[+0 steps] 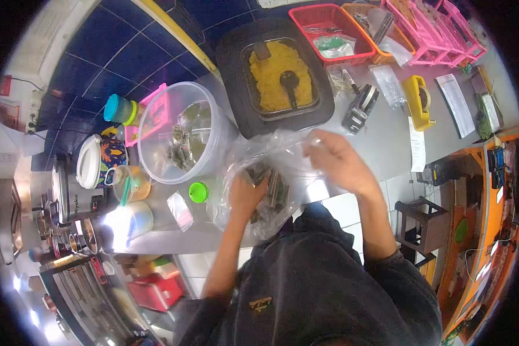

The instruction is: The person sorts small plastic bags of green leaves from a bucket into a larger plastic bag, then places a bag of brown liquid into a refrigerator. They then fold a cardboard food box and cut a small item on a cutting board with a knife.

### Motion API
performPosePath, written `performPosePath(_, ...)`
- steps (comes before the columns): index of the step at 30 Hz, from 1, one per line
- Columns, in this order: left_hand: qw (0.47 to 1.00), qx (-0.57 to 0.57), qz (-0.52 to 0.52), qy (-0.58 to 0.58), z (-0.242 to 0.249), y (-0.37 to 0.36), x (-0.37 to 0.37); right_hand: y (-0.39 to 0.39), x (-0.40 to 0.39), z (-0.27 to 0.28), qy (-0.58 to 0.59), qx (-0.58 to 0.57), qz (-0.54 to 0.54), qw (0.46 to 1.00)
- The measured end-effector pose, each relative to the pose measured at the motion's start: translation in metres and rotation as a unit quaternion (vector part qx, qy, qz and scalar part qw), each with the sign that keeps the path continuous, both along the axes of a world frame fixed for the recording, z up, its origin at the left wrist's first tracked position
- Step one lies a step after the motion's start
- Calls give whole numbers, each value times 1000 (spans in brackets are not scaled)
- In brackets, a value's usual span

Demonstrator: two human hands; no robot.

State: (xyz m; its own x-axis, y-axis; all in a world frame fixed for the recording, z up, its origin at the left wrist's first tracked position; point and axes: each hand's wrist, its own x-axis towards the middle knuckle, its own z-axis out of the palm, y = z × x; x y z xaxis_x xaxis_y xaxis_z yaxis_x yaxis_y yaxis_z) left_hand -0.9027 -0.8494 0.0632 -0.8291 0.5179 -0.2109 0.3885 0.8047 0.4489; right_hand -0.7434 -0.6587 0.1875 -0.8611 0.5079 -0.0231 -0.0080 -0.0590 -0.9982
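A large clear plastic bag [229, 214] with dark green contents [278, 193] lies at the counter's front edge, against my body. My left hand [249, 195] reaches inside it, down among the contents; its fingertips are hidden there. Slightly blurred, my right hand [335, 160] pinches the bag's rim and pulls it out to the right. Directly behind and to the left stands a big translucent round tub [206, 151] holding several flat packets of dark green pieces [190, 138].
Behind the bag sits a black pan [324, 104] of yellow food [277, 63] with a black spoon [290, 83]. Further right are a black label gun [360, 108], a yellow tape dispenser [416, 104] and a red basket [328, 17]. A green lid [198, 192] lies left of the bag.
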Motion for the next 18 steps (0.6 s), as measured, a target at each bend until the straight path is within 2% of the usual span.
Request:
performPosePath(1, 987, -26, -79, -139, 14, -5, -7, 4, 2, 8, 0, 0, 1, 1000)
performPosePath(2, 984, -90, -97, -116, 42, -7, -4, 9, 5, 25, -24, -83, 2, 996)
performPosePath(3, 984, -90, -97, -116, 61, -13, -4, 11, 8, 40, -49, -166, 3, 985)
performPosePath(4, 980, -87, -160, -79, 76, -19, -4, 11, 11, 48, -24, -209, 0, 978)
performPosePath(5, 971, -82, -220, -39, 93, -22, -5, 11, 13, 56, -25, -206, 2, 978)
performPosePath(6, 972, -79, -217, -39, 118, -21, -4, 12, 15, 63, 0, -203, -29, 979)
performPosePath(8, 916, -294, -272, 23, 171, -21, -3, 14, 22, 84, 25, -196, -52, 979)
performPosePath(9, 919, -291, -265, 25, 189, -24, -7, 15, 28, 98, 26, -177, -54, 982)
performPosePath(11, 813, -397, -425, 11, 220, -32, -20, 2, 29, 115, 35, -153, -46, 987)
performPosePath(12, 819, -397, -415, 15, 236, -37, -29, -12, 29, 120, 62, -128, -187, 972)
performPosePath(13, 823, -328, -464, -27, 251, -42, -39, -21, 25, 124, 88, -102, -324, 936)
performPosePath(14, 819, -255, -509, -68, 265, -44, -48, -13, 26, 124, 92, -102, -316, 939)
performPosePath(15, 824, -254, -503, -66, 280, -42, -57, 2, 35, 121, 147, -137, -181, 963)
performPosePath(16, 837, -222, -495, -70, 296, -34, -69, 8, 36, 122, 198, -169, -45, 964)
performPosePath(17, 849, -189, -488, -72, 304, -27, -83, 6, 33, 124, 200, -168, -42, 964)
performPosePath(18, 850, -188, -487, -68, 302, -25, -102, 3, 29, 130, 126, -152, -36, 980)
